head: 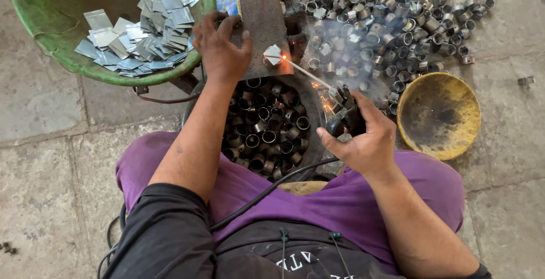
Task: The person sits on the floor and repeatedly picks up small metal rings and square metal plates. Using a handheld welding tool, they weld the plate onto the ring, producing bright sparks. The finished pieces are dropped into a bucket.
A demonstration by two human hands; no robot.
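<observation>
A small bent metal piece [273, 55] sits on a dark steel block [262, 23], with the glowing tip of a thin welding rod [306, 72] touching it and a little smoke rising around it. The rod runs back down to the right into a dark electrode holder [344, 114], which the right hand [363, 137] grips with fingers clenched around it; small sparks show just beside the holder. A black cable [267, 191] trails from the holder across the person's purple trousers [318, 199]. The left hand [220, 46] rests on the left edge of the block, fingers spread and curled loosely, holding nothing that can be seen. Just below the block, between the knees, a round pan [310, 100] holds many dark metal rings. To the upper left, a green basin [51, 6] holds a heap of flat shiny metal strips [142, 38]. To the upper right, a large pile of shiny rings [386, 18] lies on the stone floor [40, 160], and an empty rusty yellow bowl [438, 115] sits near the right hand.
</observation>
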